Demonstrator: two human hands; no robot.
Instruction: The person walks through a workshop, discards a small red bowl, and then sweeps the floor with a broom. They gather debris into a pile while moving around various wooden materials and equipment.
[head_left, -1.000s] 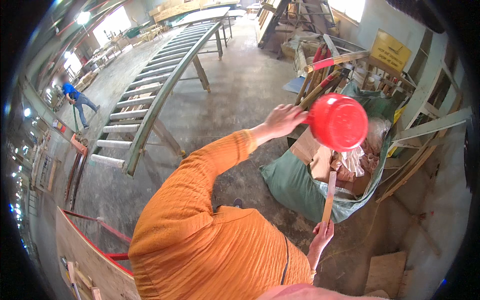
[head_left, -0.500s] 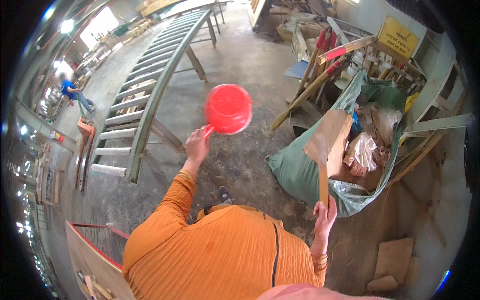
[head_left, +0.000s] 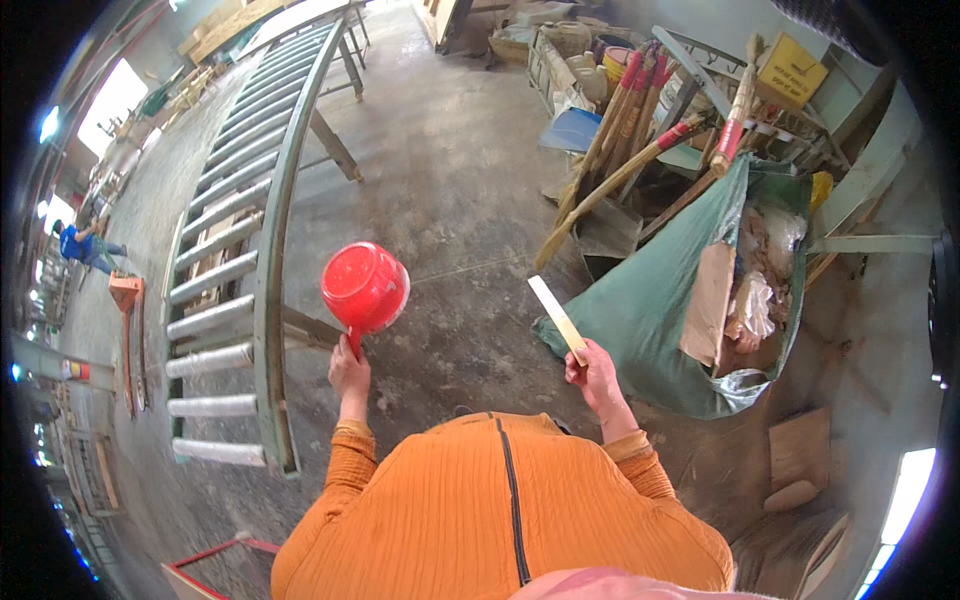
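Head view, left hand [head_left: 349,378] gripping red dipper [head_left: 365,288], right hand [head_left: 597,376] gripping seemingly wooden strip [head_left: 553,312]

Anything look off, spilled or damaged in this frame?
Nothing looks plainly spilled or damaged. The green sack slumps to one side, cardboard and crumpled wrapping showing at its open mouth. The left hand holds the red dipper with its underside toward the camera, an odd way to carry a vessel.
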